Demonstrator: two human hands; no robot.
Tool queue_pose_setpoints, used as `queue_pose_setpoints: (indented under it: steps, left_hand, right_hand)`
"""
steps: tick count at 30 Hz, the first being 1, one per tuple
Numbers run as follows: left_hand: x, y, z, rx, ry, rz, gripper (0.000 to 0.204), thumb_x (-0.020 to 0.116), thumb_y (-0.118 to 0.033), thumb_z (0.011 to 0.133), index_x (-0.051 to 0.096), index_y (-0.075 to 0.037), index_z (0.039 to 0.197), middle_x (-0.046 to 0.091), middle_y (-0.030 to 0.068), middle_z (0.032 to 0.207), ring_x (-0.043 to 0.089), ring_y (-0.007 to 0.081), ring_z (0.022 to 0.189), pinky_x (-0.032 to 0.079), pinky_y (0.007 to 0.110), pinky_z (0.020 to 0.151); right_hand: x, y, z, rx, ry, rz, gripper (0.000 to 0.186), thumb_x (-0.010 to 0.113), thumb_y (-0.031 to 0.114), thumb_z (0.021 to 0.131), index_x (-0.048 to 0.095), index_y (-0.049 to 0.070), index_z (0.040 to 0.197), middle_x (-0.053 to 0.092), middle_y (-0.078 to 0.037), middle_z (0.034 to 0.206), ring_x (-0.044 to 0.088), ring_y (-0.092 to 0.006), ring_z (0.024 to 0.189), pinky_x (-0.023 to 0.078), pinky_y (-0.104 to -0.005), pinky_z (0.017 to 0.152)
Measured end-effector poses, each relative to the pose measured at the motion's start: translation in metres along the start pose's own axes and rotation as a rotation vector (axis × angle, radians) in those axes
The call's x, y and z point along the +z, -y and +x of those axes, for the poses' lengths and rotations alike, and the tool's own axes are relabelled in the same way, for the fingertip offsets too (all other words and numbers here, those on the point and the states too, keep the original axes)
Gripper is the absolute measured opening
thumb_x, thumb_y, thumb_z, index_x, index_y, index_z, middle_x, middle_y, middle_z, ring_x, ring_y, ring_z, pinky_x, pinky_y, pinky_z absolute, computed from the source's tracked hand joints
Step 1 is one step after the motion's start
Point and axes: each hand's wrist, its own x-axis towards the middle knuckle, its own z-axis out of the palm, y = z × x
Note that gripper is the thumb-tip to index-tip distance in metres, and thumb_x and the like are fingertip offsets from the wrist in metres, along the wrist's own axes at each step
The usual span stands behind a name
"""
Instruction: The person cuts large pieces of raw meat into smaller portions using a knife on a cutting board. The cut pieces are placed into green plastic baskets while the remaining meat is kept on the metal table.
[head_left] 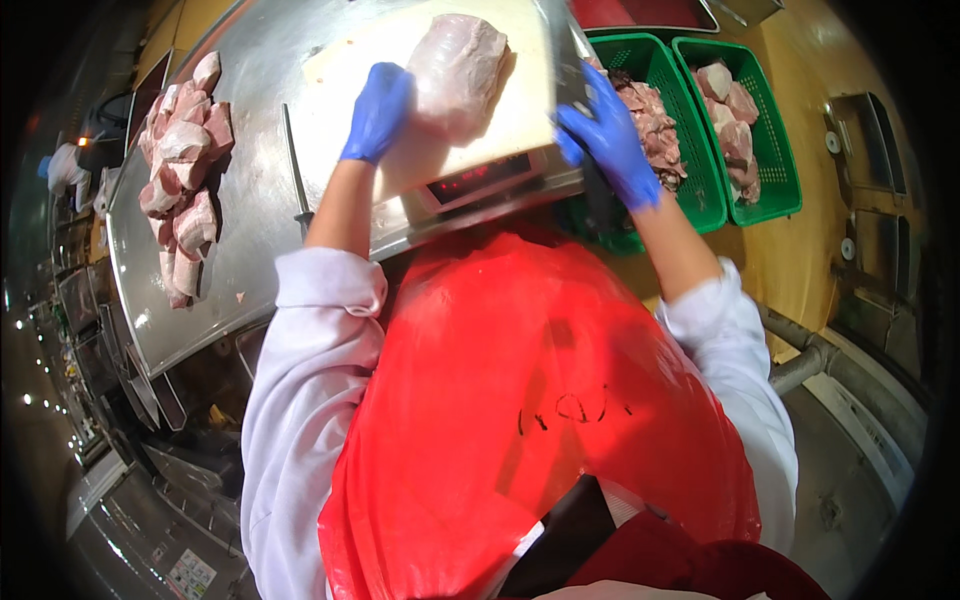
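Across a white cutting board (345, 65) on a stainless-steel worktable (255, 130), a large, pale slab of raw meat (458, 80) lies ahead of a worker in a red plastic apron (540, 380), its long axis running roughly away from the body. The blue-gloved left hand (382, 110) is the nearer of the two, set against the slab's left flank with its fingers close together; how firmly it presses or grips cannot be told. From that hand, the meat lies directly to the right. The gloved right hand (612, 135), well apart from the slab, reaches over the board's right edge with fingers parted; whether the palm holds anything is hidden. A red-lit digital display (485, 183) faces the worker below the slab. At right, two green crates (705, 180) hold meat pieces; at left, a slender honing steel (293, 160) lies between the board and a heap of cuts (185, 165).
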Motion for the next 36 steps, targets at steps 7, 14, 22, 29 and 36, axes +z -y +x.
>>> queue_pose_setpoints:
  steps: [7,14,22,29,36]
  left_hand:
    - [0.053,-0.052,-0.072,-0.091,0.111,-0.243,0.031,0.058,-0.03,0.096,0.059,-0.001,0.107,0.067,0.0198,0.094,0.066,0.0293,0.078,0.052,0.04,0.077]
    - [0.01,-0.035,-0.071,0.028,-0.519,0.019,0.042,0.084,-0.034,0.079,0.066,0.001,0.094,0.068,0.009,0.082,0.063,0.0149,0.07,0.053,0.03,0.064]
    - [0.004,-0.028,-0.06,-0.028,-0.329,-0.073,0.024,0.068,-0.023,0.086,0.071,0.0,0.087,0.072,0.0169,0.08,0.071,0.0291,0.075,0.055,0.039,0.074]
    - [0.018,-0.014,-0.062,0.073,-0.428,-0.206,0.019,0.067,-0.02,0.088,0.07,-0.001,0.088,0.07,0.0149,0.076,0.068,0.0243,0.069,0.054,0.036,0.07]
    - [0.019,0.0,-0.07,0.047,-0.456,-0.283,0.016,0.067,-0.017,0.088,0.07,-0.001,0.088,0.07,0.0137,0.075,0.067,0.0223,0.067,0.053,0.035,0.068]
  right_hand:
    - [0.032,0.017,0.185,0.006,0.397,0.153,0.012,0.057,0.002,0.092,0.056,0.004,0.104,0.063,-0.006,0.078,0.064,-0.0127,0.06,0.054,-0.0247,0.053]
    - [0.048,0.05,0.096,-0.096,0.267,-0.111,0.069,0.06,0.005,0.095,0.027,0.002,0.155,0.065,-0.011,0.079,0.063,-0.0148,0.061,0.052,-0.026,0.055]
    - [0.074,-0.008,0.043,-0.404,0.134,-0.86,0.078,0.058,0.016,0.09,0.021,0.015,0.16,0.066,-0.017,0.067,0.065,-0.0324,0.054,0.055,-0.0456,0.059]
    - [0.118,-0.003,0.051,-0.452,0.25,-1.199,0.081,0.056,0.013,0.089,0.017,0.022,0.16,0.066,-0.022,0.072,0.065,-0.042,0.064,0.051,-0.0533,0.061]
    - [0.072,0.038,-0.024,-0.24,0.508,-1.377,0.087,0.055,0.004,0.084,0.017,0.02,0.16,0.069,-0.019,0.078,0.068,-0.0394,0.067,0.054,-0.0499,0.061]
